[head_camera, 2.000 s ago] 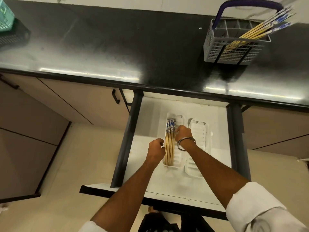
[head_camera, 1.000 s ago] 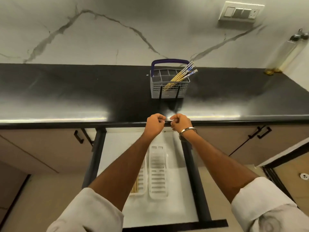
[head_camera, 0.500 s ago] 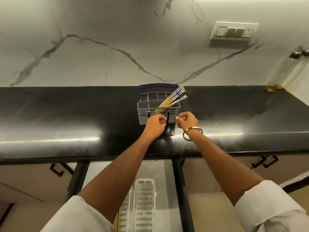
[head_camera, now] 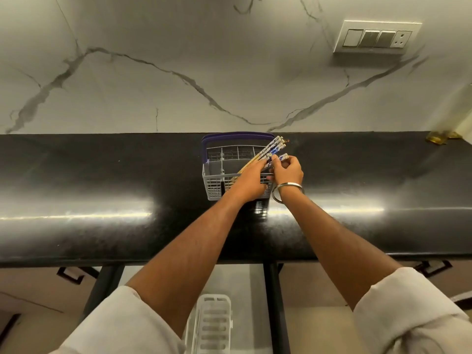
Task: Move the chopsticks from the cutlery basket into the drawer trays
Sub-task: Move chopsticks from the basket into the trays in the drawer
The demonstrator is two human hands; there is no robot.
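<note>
A grey cutlery basket [head_camera: 214, 185] with a purple handle stands on the black counter. Several wooden chopsticks [head_camera: 271, 148] with blue-and-white patterned ends lean out of its right side. My left hand [head_camera: 251, 180] lies over the basket's front right with its fingers against the chopstick shafts. My right hand [head_camera: 287, 171] pinches the patterned end of one chopstick [head_camera: 283, 157] that sits slightly apart from the bundle. Below, between my forearms, a white slotted tray [head_camera: 213, 325] shows in the open drawer [head_camera: 274, 302]; the other tray is hidden by my left arm.
The black counter [head_camera: 102, 180] runs the full width, with a marble wall behind. A switch panel [head_camera: 376, 38] is on the wall at upper right. A glass bottle [head_camera: 444, 135] stands at the far right. Cabinet handles [head_camera: 74, 273] flank the drawer.
Both hands left the drawer tray, rose to the counter and reached the basket. My view tilted up with them. Now my fingers are on the chopsticks.
</note>
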